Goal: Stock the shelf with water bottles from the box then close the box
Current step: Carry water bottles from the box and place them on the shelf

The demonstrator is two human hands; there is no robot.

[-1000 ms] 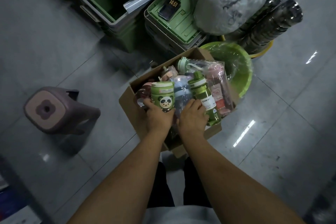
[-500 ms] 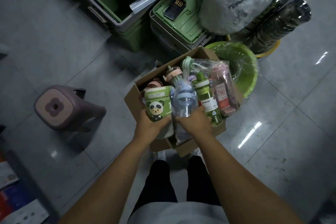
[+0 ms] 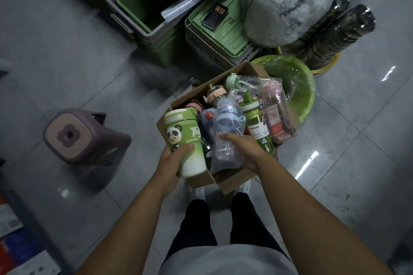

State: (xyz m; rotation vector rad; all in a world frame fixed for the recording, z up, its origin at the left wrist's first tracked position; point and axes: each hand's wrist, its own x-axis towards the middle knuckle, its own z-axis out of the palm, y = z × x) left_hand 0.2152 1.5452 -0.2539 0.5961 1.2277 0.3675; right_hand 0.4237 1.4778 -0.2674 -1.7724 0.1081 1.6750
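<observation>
An open cardboard box point(image 3: 225, 182) stands on the floor by my feet, packed with several water bottles. My left hand point(image 3: 173, 161) grips a green panda bottle point(image 3: 184, 138) near its white base, lifted above the box's left side. My right hand point(image 3: 242, 146) holds a blue bottle point(image 3: 226, 128) wrapped in clear plastic, raised over the middle of the box. Still inside stand a dark green bottle point(image 3: 257, 123) and a pink bottle point(image 3: 276, 117) in plastic wrap. No shelf is in view.
A purple stool point(image 3: 73, 137) stands on the tiles to the left. Behind the box are a green basin point(image 3: 299, 87), stacked green and grey bins point(image 3: 147, 18), a phone point(image 3: 215, 15) on green lids and a big white sack point(image 3: 288, 0).
Both hands have risen out of the box, lifting the panda bottle and the blue wrapped bottle higher. The view has pulled back from the box.
</observation>
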